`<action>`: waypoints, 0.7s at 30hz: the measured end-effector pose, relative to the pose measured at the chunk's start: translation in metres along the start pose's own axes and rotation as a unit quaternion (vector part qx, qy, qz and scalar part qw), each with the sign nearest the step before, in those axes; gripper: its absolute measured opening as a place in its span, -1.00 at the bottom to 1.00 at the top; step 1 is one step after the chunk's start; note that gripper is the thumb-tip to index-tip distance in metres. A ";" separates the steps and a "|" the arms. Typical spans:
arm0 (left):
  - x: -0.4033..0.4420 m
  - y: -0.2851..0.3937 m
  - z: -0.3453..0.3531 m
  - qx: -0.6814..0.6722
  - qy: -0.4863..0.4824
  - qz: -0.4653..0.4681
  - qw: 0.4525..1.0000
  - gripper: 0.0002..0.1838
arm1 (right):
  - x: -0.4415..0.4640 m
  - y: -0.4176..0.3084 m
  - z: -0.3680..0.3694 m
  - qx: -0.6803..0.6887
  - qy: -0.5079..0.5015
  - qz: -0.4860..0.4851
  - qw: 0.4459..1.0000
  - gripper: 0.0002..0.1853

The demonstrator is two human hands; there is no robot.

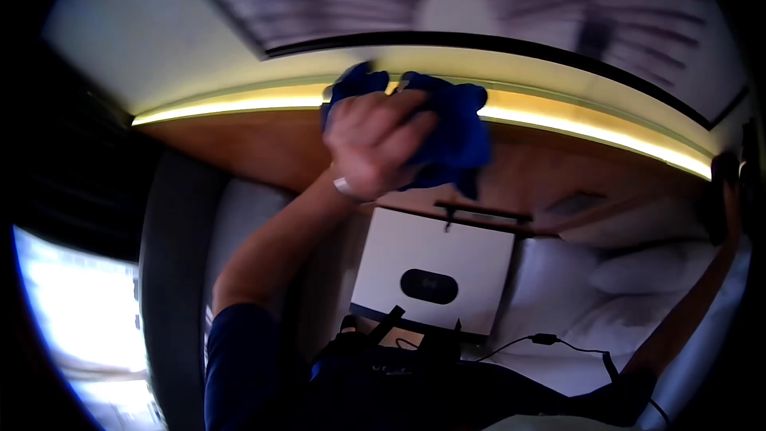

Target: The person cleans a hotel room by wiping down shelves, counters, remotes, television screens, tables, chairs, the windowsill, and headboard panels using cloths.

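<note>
My left hand [381, 140] is closed on a blue cloth [453, 132], its fingers bent over the bunched fabric. The cloth lies against the wooden headboard panel [263, 144] and covers part of the glowing light strip [558, 124] along its top. Loose corners of the cloth spread to the right of my knuckles and hang down. Far off at the right edge, my right hand [728, 179] is in deep shadow beside the end of the light strip. Its fingers cannot be made out, nor whether it touches anything.
Above the strip hangs a large framed picture [550, 0]. Below stands a white bedside table [431, 243] with a black oval pad [429, 286]. White pillows [638, 271] lie to the right. A black cable [545, 339] crosses near my body. A bright window [80, 303] is at left.
</note>
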State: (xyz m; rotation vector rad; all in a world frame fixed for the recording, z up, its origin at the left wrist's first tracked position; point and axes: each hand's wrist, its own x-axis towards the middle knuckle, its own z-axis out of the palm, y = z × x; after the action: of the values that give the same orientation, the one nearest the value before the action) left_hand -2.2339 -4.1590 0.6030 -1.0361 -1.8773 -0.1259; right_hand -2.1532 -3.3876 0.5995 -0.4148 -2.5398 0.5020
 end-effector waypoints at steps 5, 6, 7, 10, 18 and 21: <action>-0.022 -0.032 -0.040 -0.233 0.107 -0.074 0.964 -0.52 | -0.068 -0.331 0.106 0.078 -0.116 -0.122 0.983 -0.52; -0.041 -0.024 -0.057 -0.307 0.101 -0.116 0.939 -0.53 | -0.090 -0.392 0.125 0.086 -0.133 -0.138 0.978 -0.53; -0.070 -0.024 -0.082 -0.352 0.079 -0.117 0.925 -0.52 | -0.120 -0.470 0.145 0.115 -0.115 -0.138 0.977 -0.54; -0.188 -0.013 -0.178 -0.393 -0.035 -0.131 0.910 -0.46 | -0.194 -0.671 0.172 0.190 -0.186 -0.135 0.955 -0.56; -0.630 -0.018 -0.413 -0.134 -0.259 -0.787 0.544 -0.46 | -0.289 -1.036 0.289 0.051 -0.256 -0.303 0.917 -0.51; -0.686 -0.020 -0.463 -0.092 -0.149 -0.868 0.464 -0.57 | -0.314 -1.124 0.313 -0.064 -0.282 -0.321 0.902 -0.57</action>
State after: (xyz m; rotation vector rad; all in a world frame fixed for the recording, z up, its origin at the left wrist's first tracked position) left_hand -1.8017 -4.8089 0.3278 1.2961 -2.4498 -1.3777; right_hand -2.2787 -4.5856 0.6939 0.6158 -3.0388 0.2111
